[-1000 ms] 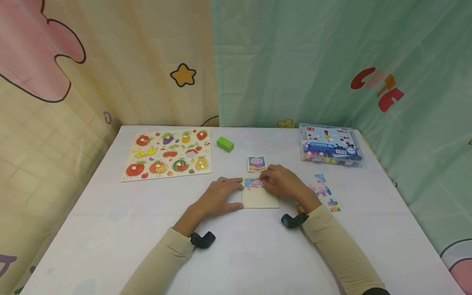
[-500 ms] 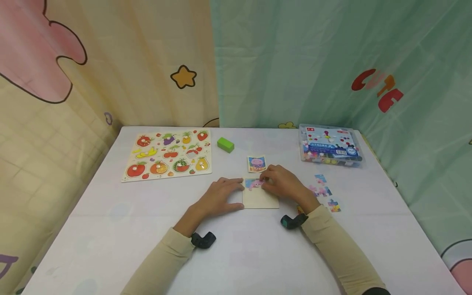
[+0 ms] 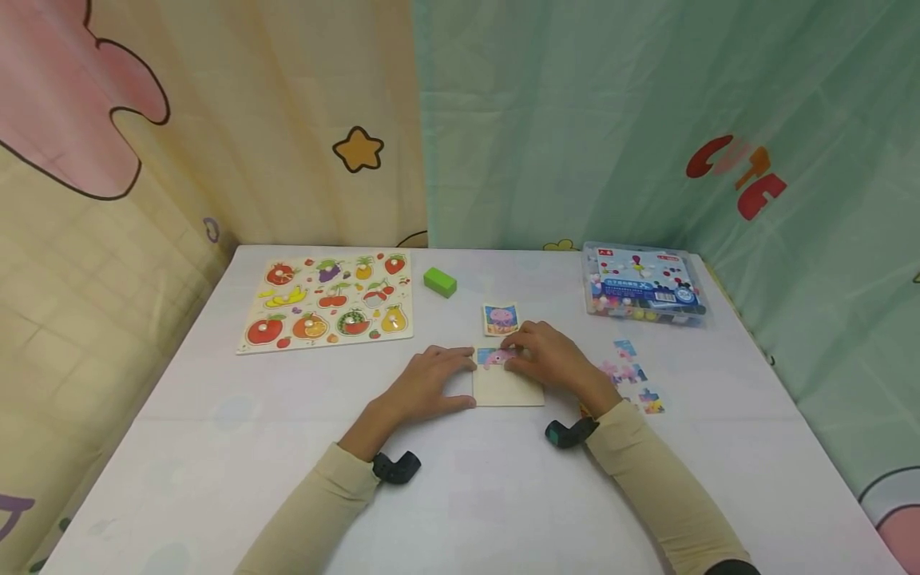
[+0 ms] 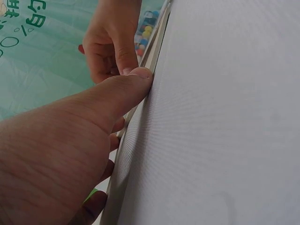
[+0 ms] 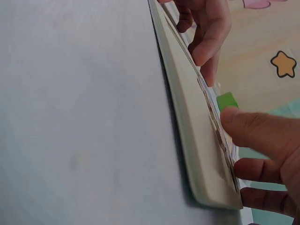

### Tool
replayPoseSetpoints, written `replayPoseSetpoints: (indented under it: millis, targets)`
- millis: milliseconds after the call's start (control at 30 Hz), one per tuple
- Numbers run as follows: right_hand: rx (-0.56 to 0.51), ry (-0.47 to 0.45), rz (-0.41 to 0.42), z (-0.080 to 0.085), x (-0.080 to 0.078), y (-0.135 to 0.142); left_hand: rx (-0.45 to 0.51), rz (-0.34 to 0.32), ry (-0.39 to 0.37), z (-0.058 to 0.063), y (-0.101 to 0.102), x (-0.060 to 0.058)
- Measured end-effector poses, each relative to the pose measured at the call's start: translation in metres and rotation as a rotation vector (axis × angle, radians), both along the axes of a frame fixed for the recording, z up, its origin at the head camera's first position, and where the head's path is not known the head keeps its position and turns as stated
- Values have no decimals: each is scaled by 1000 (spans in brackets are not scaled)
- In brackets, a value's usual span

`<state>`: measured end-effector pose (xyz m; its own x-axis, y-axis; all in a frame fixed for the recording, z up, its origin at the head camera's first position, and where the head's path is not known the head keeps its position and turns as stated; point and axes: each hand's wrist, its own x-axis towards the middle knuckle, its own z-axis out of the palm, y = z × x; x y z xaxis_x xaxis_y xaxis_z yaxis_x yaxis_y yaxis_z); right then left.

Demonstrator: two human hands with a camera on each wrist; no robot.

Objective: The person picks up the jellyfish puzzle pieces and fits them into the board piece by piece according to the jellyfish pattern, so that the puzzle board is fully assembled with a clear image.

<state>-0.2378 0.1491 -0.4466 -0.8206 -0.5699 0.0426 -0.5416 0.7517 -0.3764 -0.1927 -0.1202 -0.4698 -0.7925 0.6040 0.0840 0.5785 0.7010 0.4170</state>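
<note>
Behind hang curtains [image 3: 546, 120]; a white table [image 3: 467, 495] bears the board [image 3: 507, 390].

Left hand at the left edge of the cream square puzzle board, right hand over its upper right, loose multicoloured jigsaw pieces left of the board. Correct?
No: the loose multicoloured jigsaw pieces lie right of the cream square puzzle board, as the head view shows. The left hand and right hand are as you say.

I note a white-covered table [image 3: 460, 487] bearing a pale square board [image 3: 508, 390]. From that board: picture card [image 3: 500, 320] just behind; green block [image 3: 440, 283] and fruit board [image 3: 327, 314] behind-left; plastic box [image 3: 644, 284] behind-right; loose puzzle pieces [image 3: 633, 373] to the right.
</note>
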Motion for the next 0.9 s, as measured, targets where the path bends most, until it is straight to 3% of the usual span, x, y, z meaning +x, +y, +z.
replayPoseSetpoints:
  millis: [200,467,600,800,900]
  targets:
    - [-100,-98,-21,8,-6,32,1,1,-15,1,1,-1]
    - [-182,-148,-124,18,-2,137,-9,8,-13,0,0,0]
    - [-190,-188,-174,17,2,176,-1,11,-12,0,-1,1]
    - [-238,-288,-182,7,4,194,8,10,-18,-1,-1,1]
    - [-249,-275,-191,3,4,195,13,7,-16,-2,-1,1]
